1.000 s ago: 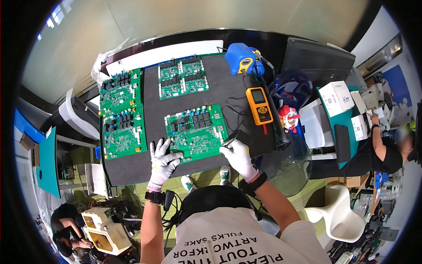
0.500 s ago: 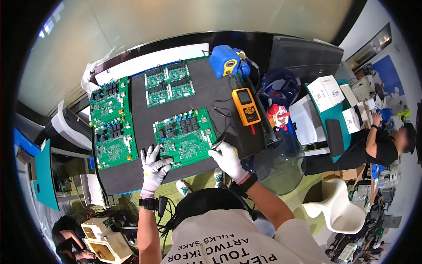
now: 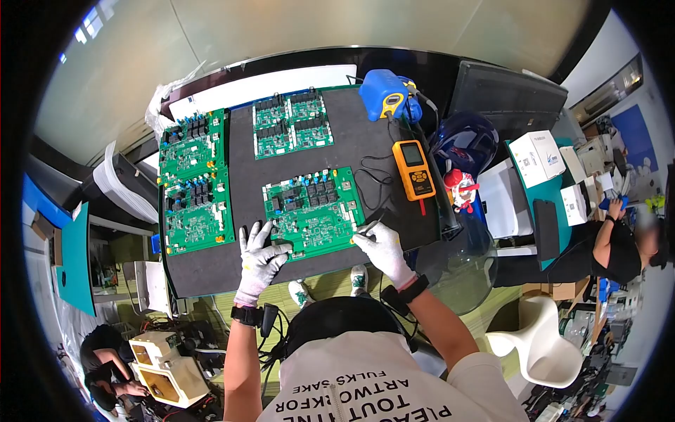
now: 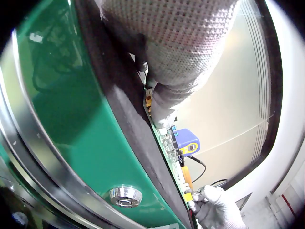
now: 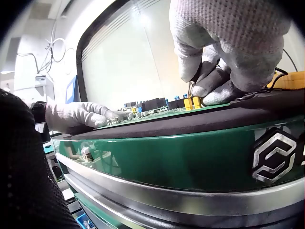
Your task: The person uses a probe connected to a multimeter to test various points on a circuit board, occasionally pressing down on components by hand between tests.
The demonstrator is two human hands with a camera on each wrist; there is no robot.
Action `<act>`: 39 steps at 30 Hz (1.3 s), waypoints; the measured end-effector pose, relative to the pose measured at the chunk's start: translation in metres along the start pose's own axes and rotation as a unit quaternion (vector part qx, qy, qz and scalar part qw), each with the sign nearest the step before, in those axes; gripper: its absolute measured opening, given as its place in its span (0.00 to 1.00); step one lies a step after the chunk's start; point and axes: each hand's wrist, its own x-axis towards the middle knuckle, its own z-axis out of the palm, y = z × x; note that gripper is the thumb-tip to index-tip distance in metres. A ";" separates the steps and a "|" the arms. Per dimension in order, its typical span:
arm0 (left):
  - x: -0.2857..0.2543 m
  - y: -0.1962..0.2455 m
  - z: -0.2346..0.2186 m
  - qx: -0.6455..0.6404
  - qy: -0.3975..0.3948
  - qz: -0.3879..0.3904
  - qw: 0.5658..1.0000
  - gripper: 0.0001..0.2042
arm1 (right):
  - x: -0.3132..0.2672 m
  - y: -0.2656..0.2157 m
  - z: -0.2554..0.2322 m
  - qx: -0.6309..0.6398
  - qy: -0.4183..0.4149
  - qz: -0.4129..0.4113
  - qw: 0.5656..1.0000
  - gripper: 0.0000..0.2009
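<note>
A green circuit board (image 3: 309,211) lies on a dark mat at the table's near side, with black relays and blue parts along its far half. My gloved left hand (image 3: 261,257) rests at its near left corner, fingers spread, thumb along the edge. At the near right corner my gloved right hand (image 3: 382,253) pinches a thin pointed tool (image 5: 190,88); its exact kind I cannot tell. In the right wrist view its tip stands right at the yellow connectors (image 5: 192,103) on the board's edge. The left wrist view shows the left fingers (image 4: 164,107) at the board's edge.
Two larger boards (image 3: 199,211) lie at the left, and a panel of smaller boards (image 3: 292,125) lies behind. An orange handheld meter (image 3: 415,170) with a black cable (image 3: 373,177) is on the right, before a blue device (image 3: 383,93). Another person (image 3: 622,246) sits far right.
The head view swung aside and back. Both hands keep their places at the board; the right hand still pinches the thin tool. The person at far right has moved their arm.
</note>
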 end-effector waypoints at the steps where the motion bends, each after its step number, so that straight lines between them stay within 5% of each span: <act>1: 0.000 0.000 0.001 0.000 0.000 0.000 1.000 0.10 | 0.001 0.002 0.000 0.000 0.000 0.000 1.000 0.06; 26: 0.002 0.002 0.000 0.024 0.008 0.017 1.000 0.11 | 0.000 0.001 0.000 -0.030 0.002 -0.089 0.996 0.06; 39: -0.001 -0.002 0.000 -0.005 0.018 0.006 1.000 0.09 | 0.000 0.009 0.003 -0.019 -0.002 -0.029 0.999 0.07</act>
